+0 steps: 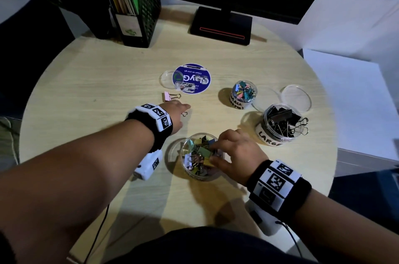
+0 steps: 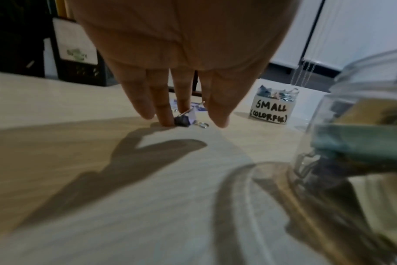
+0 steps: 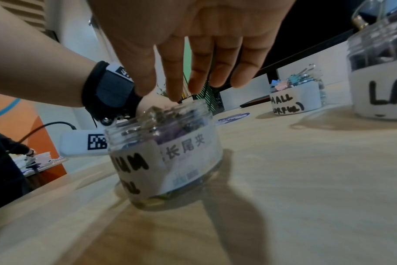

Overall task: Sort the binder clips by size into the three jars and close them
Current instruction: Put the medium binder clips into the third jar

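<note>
Your left hand [image 2: 181, 59], fingers straight, touches a dark small clip [image 2: 183, 122]; right hand [image 1: 235, 153], spread, over the medium jar [image 1: 201, 156] at 6 o'clock; pale wood table [image 1: 129, 73], dim rm.

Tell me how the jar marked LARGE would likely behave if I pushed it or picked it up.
The LARGE jar would probably slide rather than tip: it looks squat and wide. It likely feels heavy for its size, packed with black metal clips. With no lid on and wire handles poking past the rim, clips may snag or spill if it tilts. Its clear wall may be slippery.
</note>
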Demonstrator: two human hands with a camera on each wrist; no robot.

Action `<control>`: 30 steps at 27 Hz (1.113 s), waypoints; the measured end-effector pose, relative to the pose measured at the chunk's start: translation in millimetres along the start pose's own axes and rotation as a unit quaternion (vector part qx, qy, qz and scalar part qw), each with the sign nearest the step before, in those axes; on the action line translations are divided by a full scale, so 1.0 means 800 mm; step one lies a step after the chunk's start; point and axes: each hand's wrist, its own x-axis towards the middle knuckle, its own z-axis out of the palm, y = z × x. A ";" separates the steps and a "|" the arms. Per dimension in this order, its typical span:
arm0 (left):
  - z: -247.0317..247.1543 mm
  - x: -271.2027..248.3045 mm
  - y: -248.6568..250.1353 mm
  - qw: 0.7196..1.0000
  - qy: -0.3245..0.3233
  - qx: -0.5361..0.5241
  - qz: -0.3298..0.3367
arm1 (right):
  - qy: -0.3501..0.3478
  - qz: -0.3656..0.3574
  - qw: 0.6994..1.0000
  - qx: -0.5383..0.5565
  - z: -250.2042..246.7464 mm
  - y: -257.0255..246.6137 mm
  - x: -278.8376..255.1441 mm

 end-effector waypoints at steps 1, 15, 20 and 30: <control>-0.001 0.003 0.000 1.000 0.001 0.003 -0.001 | 0.011 0.009 1.000 0.005 0.001 0.001 -0.001; -0.022 -0.071 0.015 0.964 0.163 -0.207 0.023 | 0.059 0.026 0.998 0.027 0.011 0.015 -0.009; 0.000 -0.104 0.049 0.980 0.059 -0.134 0.132 | 0.053 0.028 0.997 0.043 0.013 0.017 -0.007; -0.020 -0.092 0.028 0.973 0.041 -0.204 0.100 | 0.033 0.043 0.998 0.038 0.008 0.013 -0.004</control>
